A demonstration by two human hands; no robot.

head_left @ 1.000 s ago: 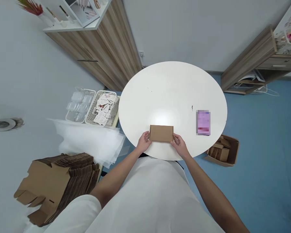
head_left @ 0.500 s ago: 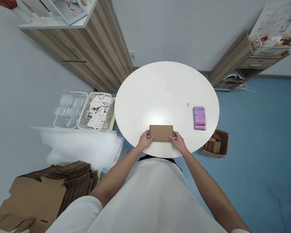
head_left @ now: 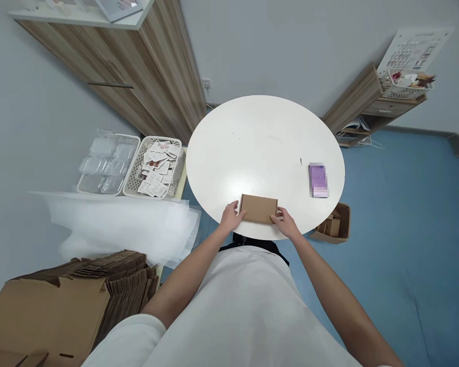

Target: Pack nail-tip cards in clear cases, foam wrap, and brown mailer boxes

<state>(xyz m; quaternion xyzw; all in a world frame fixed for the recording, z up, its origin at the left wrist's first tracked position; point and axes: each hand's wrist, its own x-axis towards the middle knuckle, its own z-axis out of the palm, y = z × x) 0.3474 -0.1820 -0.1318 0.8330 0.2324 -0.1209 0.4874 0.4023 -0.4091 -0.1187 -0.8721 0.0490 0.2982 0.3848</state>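
A small closed brown cardboard box (head_left: 258, 208) lies near the front edge of the white oval table (head_left: 268, 137), turned slightly askew. At its left end is my left hand (head_left: 231, 216), thumb against the near corner and fingers curled by the side. My right hand (head_left: 285, 222) grips the opposite end, its thumb over the front corner and the fingers behind the edge. Farther right on the tabletop rests a purple rectangular item (head_left: 319, 181), blurred by pixelation.
Left of the table stand a white basket of printed cards (head_left: 156, 168), a tray of clear plastic packs (head_left: 107, 163), white translucent sheets (head_left: 130, 224) and stacked flat cardboard (head_left: 53, 311). An open carton (head_left: 342, 224) holding small boxes sits on the floor at right.
The box has turned a little clockwise, its right end now nearer me, and both hands have moved with it. The camera view has shifted slightly.
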